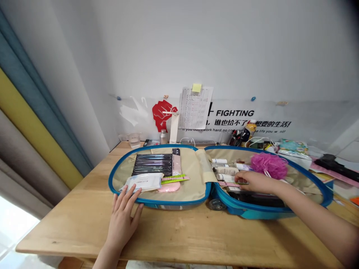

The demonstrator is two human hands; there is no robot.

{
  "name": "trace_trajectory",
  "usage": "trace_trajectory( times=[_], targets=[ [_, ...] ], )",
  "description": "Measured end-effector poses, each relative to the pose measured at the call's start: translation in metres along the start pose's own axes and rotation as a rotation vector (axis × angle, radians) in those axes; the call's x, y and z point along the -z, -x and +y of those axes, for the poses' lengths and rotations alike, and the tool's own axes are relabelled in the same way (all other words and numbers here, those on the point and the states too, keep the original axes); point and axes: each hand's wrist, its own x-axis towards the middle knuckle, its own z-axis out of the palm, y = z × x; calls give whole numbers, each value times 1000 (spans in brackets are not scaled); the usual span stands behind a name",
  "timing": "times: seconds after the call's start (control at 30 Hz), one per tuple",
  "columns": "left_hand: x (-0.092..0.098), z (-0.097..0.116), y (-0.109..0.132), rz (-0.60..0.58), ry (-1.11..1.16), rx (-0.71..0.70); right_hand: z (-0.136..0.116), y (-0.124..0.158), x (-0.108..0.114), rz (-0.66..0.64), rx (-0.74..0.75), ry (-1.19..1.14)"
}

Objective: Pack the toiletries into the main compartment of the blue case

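Note:
A blue-rimmed suitcase lies unfolded on the wooden table, its two halves side by side. My left hand is open, fingers spread over the near rim of the left half, fingertips by a white soft pack. Near that pack are a black-backed set of slim packaged items, a green strip packet and a pink oval item. In the right half, my right hand has its fingers closed beside small bottles and a flat pink packet; what they pinch is hidden. A magenta bath puff sits behind it.
Along the wall stand a clear cup, a small silver bottle, pens and a yellow-labelled bottle. A tissue pack and a black object lie at right. Curtains hang at left.

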Motion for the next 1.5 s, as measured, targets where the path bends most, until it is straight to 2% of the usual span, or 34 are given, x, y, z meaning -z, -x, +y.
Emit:
trace_trajectory(
  times=[0.27,0.47,0.57,0.63,0.73,0.9,1.03,1.2,1.5],
  targets=[
    [0,0,0,-8,3,16,2,1,-4,31,-31,-67],
    [0,0,0,10,14,3,-5,4,23,61,8,-217],
    [0,1,-1,8,26,15,-23,6,41,200,23,-300],
    [0,1,-1,2,29,21,-43,6,49,296,59,-331],
    [0,0,0,-1,31,28,-84,2,55,304,159,-306],
    [0,1,0,-4,23,46,-147,-24,39,133,446,-130],
    [0,0,1,-8,19,37,-175,-56,17,98,518,-74],
    [0,0,0,-5,6,24,-189,-76,-2,48,575,-46],
    [0,-1,1,-2,-12,9,-184,-76,-11,17,640,-5]
  ],
)
